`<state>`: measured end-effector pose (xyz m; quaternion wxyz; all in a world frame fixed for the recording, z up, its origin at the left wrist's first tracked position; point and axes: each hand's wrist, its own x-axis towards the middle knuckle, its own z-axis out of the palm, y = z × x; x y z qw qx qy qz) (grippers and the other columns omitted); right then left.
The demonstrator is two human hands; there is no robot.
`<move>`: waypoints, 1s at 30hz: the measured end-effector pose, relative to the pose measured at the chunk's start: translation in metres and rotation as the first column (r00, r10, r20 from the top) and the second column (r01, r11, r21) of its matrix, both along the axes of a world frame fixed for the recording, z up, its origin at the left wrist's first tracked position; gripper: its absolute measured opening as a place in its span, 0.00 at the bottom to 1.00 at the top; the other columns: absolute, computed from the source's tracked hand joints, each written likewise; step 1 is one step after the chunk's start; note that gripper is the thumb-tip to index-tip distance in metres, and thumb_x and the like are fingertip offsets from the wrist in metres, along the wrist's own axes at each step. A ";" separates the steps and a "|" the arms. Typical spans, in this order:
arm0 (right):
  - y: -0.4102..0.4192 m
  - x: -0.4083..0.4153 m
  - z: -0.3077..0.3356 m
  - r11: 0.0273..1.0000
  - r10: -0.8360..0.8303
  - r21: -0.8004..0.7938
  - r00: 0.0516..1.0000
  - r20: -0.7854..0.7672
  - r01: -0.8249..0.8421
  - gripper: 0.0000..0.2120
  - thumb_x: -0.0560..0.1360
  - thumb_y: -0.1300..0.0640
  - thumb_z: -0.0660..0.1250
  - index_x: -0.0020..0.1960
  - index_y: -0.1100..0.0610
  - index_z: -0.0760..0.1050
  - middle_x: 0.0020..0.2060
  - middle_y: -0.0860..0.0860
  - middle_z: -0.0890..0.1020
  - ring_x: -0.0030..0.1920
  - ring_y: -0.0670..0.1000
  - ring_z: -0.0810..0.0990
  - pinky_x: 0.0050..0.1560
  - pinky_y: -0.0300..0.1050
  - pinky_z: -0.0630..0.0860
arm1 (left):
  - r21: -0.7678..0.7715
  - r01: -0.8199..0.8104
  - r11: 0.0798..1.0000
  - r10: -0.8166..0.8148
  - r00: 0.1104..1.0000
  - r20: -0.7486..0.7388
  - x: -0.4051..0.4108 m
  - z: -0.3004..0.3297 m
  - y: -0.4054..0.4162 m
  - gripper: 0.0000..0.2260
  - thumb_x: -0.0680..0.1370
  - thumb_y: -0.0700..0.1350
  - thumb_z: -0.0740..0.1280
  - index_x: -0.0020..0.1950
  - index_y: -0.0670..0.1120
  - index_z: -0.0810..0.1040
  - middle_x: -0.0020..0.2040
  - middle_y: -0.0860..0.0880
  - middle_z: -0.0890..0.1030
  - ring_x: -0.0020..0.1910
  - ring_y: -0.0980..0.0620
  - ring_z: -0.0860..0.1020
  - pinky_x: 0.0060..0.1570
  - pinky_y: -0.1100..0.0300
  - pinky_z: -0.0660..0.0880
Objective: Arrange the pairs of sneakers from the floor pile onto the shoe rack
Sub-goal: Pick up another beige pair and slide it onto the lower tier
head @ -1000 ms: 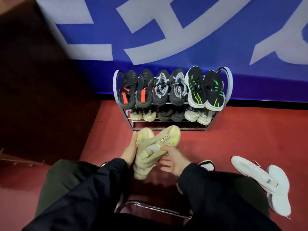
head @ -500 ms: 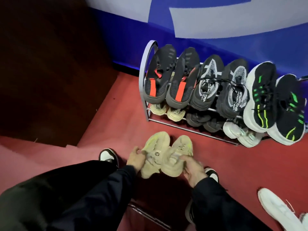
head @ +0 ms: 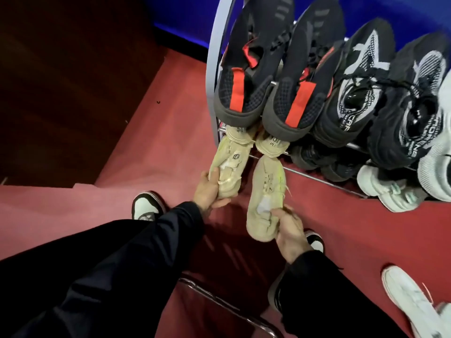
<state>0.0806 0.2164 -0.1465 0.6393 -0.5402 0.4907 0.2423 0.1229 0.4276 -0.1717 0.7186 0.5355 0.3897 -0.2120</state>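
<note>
I hold a pair of cream sneakers, one in each hand, toes pointing at the shoe rack (head: pixel 211 76). My left hand (head: pixel 207 189) grips the heel of the left cream sneaker (head: pixel 230 169), whose toe reaches the rack's low left end. My right hand (head: pixel 289 231) grips the heel of the right cream sneaker (head: pixel 264 198), its toe just short of the bottom rail. Another cream pair (head: pixel 271 143) sits on the middle tier above them. Black sneakers with red tabs (head: pixel 246 76) fill the top tier's left end.
Black-and-white knit sneakers (head: pixel 361 89) follow to the right on top, dark shoes (head: pixel 314 158) and pale mint ones (head: pixel 390 191) below. A white sneaker (head: pixel 410 301) lies on the red floor at bottom right. My own shoes (head: pixel 145 207) and a metal stool frame (head: pixel 219 301) are close.
The two cream sneakers were side by side in front of me; now they are apart and pushed forward to the rack's lower left. My view has closed in on the rack.
</note>
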 end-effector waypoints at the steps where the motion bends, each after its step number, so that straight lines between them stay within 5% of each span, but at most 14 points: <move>1: 0.000 0.003 0.001 0.999 -0.023 0.026 1.000 0.003 0.023 0.16 0.77 0.65 0.68 0.64 0.59 0.77 0.58 0.59 0.85 0.58 0.59 0.84 0.55 0.51 0.80 | 0.025 0.003 1.000 -0.003 1.000 -0.003 0.004 -0.003 -0.002 0.27 0.81 0.60 0.63 0.66 0.37 0.69 0.51 0.33 0.82 0.32 0.45 0.84 0.21 0.61 0.74; 5: 0.001 0.020 0.003 0.991 -0.022 0.133 1.000 -0.022 0.025 0.14 0.84 0.45 0.60 0.67 0.46 0.73 0.60 0.52 0.84 0.59 0.60 0.83 0.52 0.67 0.82 | -0.064 -0.060 0.996 0.060 0.998 -0.009 0.015 -0.022 -0.005 0.15 0.82 0.49 0.67 0.65 0.47 0.68 0.53 0.45 0.82 0.42 0.47 0.84 0.37 0.53 0.81; 7: 0.001 0.028 0.000 0.988 0.041 0.149 0.999 -0.019 -0.037 0.15 0.84 0.41 0.55 0.66 0.43 0.72 0.60 0.49 0.82 0.57 0.59 0.84 0.46 0.64 0.84 | -0.149 -0.057 0.987 0.059 0.998 0.009 0.020 -0.028 -0.007 0.16 0.83 0.43 0.66 0.69 0.51 0.69 0.55 0.48 0.83 0.45 0.50 0.84 0.42 0.55 0.82; 11: 0.007 0.039 -0.006 0.985 0.046 0.165 0.999 0.012 -0.048 0.14 0.82 0.49 0.66 0.66 0.42 0.74 0.62 0.50 0.83 0.58 0.58 0.85 0.44 0.59 0.84 | -0.153 -0.119 0.981 0.114 0.993 -0.043 0.033 -0.029 -0.014 0.06 0.81 0.42 0.68 0.54 0.47 0.71 0.59 0.41 0.83 0.59 0.41 0.82 0.55 0.51 0.82; 14: 0.008 0.038 -0.012 0.991 -0.001 0.133 0.998 0.067 -0.008 0.22 0.78 0.59 0.71 0.69 0.48 0.70 0.64 0.51 0.81 0.60 0.59 0.84 0.43 0.57 0.84 | -0.181 -0.156 0.971 0.150 0.987 -0.049 0.043 -0.033 -0.015 0.07 0.80 0.42 0.69 0.53 0.45 0.72 0.58 0.39 0.83 0.58 0.40 0.82 0.53 0.52 0.83; 16: 0.006 0.033 -0.017 0.993 -0.036 0.117 0.994 0.102 0.024 0.18 0.78 0.61 0.70 0.66 0.54 0.69 0.64 0.57 0.80 0.60 0.62 0.83 0.42 0.56 0.83 | -0.213 -0.230 0.950 0.223 0.973 -0.058 0.052 -0.038 -0.016 0.08 0.81 0.37 0.66 0.58 0.47 0.73 0.59 0.40 0.82 0.52 0.45 0.83 0.51 0.55 0.82; 20: 0.000 0.025 -0.024 0.989 -0.051 0.144 0.984 0.173 0.026 0.15 0.80 0.61 0.68 0.64 0.53 0.71 0.62 0.60 0.80 0.60 0.64 0.83 0.44 0.54 0.84 | -0.242 -0.271 0.932 0.243 0.960 -0.138 0.063 -0.048 -0.019 0.27 0.81 0.29 0.51 0.77 0.49 0.64 0.47 0.49 0.80 0.46 0.54 0.77 0.52 0.56 0.81; 22: -0.001 0.025 -0.025 0.984 -0.084 0.167 0.982 0.172 0.055 0.17 0.80 0.60 0.68 0.67 0.54 0.70 0.63 0.61 0.81 0.59 0.64 0.83 0.44 0.53 0.85 | -0.226 -0.159 0.961 0.133 0.983 -0.125 0.061 -0.045 -0.020 0.25 0.80 0.29 0.51 0.74 0.46 0.68 0.46 0.50 0.83 0.41 0.58 0.79 0.56 0.55 0.80; 24: 0.000 0.028 -0.026 0.979 -0.124 0.183 0.979 0.162 0.093 0.19 0.80 0.58 0.68 0.69 0.54 0.70 0.63 0.61 0.82 0.56 0.62 0.85 0.45 0.53 0.85 | -0.241 -0.153 0.958 0.125 0.984 -0.127 0.062 -0.044 -0.022 0.25 0.79 0.27 0.51 0.72 0.44 0.72 0.55 0.48 0.85 0.46 0.55 0.84 0.57 0.56 0.80; 27: 0.003 0.029 -0.026 0.975 -0.148 0.182 0.980 0.130 0.123 0.17 0.80 0.56 0.70 0.67 0.50 0.73 0.60 0.57 0.84 0.54 0.59 0.87 0.47 0.54 0.85 | -0.214 -0.177 0.961 0.149 0.979 -0.142 0.068 -0.044 -0.028 0.25 0.78 0.26 0.49 0.66 0.45 0.75 0.47 0.50 0.86 0.40 0.55 0.84 0.45 0.61 0.82; 30: 0.004 0.030 -0.027 0.973 -0.152 0.190 0.983 0.108 0.129 0.13 0.81 0.53 0.67 0.65 0.48 0.75 0.59 0.54 0.85 0.53 0.58 0.87 0.45 0.53 0.85 | -0.137 -0.092 0.986 0.074 0.988 -0.132 0.067 -0.035 -0.036 0.24 0.77 0.26 0.51 0.62 0.46 0.76 0.45 0.48 0.75 0.30 0.56 0.74 0.33 0.63 0.77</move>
